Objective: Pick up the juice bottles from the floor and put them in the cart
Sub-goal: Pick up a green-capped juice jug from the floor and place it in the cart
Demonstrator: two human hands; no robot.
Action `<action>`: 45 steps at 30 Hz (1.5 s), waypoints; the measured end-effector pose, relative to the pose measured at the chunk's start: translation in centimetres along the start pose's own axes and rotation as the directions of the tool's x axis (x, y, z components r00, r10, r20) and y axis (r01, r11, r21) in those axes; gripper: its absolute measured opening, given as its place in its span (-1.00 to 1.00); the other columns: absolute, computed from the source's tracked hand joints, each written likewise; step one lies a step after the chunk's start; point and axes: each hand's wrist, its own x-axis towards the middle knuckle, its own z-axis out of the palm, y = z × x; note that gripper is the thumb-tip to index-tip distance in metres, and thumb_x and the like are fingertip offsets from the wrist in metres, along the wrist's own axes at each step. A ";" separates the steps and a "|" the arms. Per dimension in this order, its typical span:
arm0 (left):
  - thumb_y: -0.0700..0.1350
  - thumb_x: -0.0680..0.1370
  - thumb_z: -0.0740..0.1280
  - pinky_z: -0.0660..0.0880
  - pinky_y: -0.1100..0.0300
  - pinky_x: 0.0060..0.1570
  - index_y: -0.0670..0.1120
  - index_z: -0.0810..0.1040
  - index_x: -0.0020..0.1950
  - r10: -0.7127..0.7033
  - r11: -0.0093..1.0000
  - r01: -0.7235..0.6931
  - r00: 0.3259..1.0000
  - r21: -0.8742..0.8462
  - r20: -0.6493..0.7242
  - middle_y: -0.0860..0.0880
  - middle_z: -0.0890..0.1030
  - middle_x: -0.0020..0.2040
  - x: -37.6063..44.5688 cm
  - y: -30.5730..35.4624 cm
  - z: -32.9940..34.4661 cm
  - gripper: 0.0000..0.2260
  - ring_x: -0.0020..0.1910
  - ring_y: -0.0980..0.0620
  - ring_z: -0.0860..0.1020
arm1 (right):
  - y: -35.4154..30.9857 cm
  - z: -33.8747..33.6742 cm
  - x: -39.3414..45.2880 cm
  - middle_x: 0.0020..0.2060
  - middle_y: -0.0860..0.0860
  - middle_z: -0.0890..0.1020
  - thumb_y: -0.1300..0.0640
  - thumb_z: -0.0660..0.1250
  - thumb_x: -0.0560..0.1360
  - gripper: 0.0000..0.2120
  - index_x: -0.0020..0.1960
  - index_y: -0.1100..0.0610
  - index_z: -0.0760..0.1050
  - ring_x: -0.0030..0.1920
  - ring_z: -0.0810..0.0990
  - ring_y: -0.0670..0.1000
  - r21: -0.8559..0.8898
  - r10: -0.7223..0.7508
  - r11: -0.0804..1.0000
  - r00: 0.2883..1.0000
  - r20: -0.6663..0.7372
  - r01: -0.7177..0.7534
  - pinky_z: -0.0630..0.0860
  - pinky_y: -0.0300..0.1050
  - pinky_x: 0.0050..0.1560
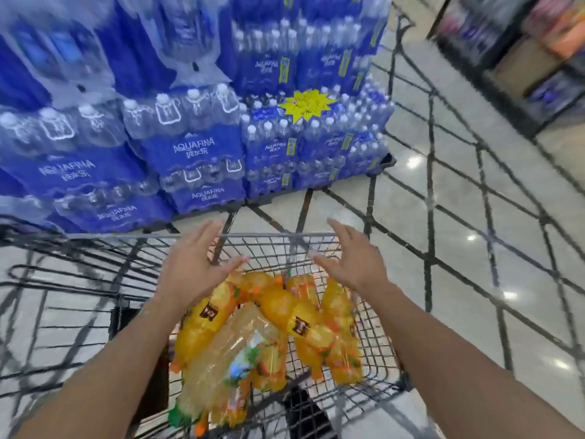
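Empty hands (275,264) (splayed) above bottles (269,331)

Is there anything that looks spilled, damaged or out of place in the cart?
Nothing looks spilled or broken. The juice bottles lie in a loose jumble in the cart, not upright. Both hands, left and right, are open above them.

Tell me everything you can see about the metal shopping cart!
The grey wire-mesh shopping cart stands on a shiny tiled floor in front of stacked blue packs of water bottles. Its basket is an open grid of thin metal rods with a thicker top rim. Inside lie several orange juice bottles, some in clear plastic wrap, piled on their sides. Both open hands, left and right, hover above it, touching nothing.
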 end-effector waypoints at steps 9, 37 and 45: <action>0.52 0.35 0.21 0.33 -0.08 0.38 0.16 0.27 0.53 0.461 0.887 -0.458 0.883 0.052 -0.088 -0.03 0.42 0.47 2.6 20.7 -7.4 -0.17 0.45 -0.08 0.37 | 6.6 -17.3 -13.1 0.54 -0.08 0.32 -0.47 0.22 0.48 -0.19 0.61 -0.18 0.10 0.51 0.30 0.03 0.034 0.191 0.980 0.890 -0.414 -0.195 0.42 0.13 0.36; 0.52 0.38 0.23 0.29 -0.13 0.41 0.28 0.12 0.55 0.958 0.245 -0.906 0.172 -0.344 0.230 0.01 0.30 0.55 -24.7 88.7 26.2 -0.20 0.50 -0.06 0.26 | 57.5 -26.6 -62.7 0.60 -0.08 0.21 -0.59 0.06 0.45 -0.15 0.61 -0.25 -0.02 0.56 0.24 0.10 0.465 0.844 0.413 0.138 -0.518 -0.783 0.40 0.22 0.41; 0.53 0.38 0.21 0.29 -0.14 0.44 0.26 0.11 0.56 0.947 0.157 -0.879 0.005 -0.451 0.320 0.00 0.28 0.56 -29.5 103.7 38.0 -0.18 0.51 -0.07 0.26 | 71.3 -26.5 -68.4 0.61 -0.06 0.20 -0.62 0.00 0.42 -0.15 0.60 -0.28 -0.05 0.56 0.25 0.12 0.502 0.915 0.217 -0.006 -0.404 -0.837 0.42 0.27 0.39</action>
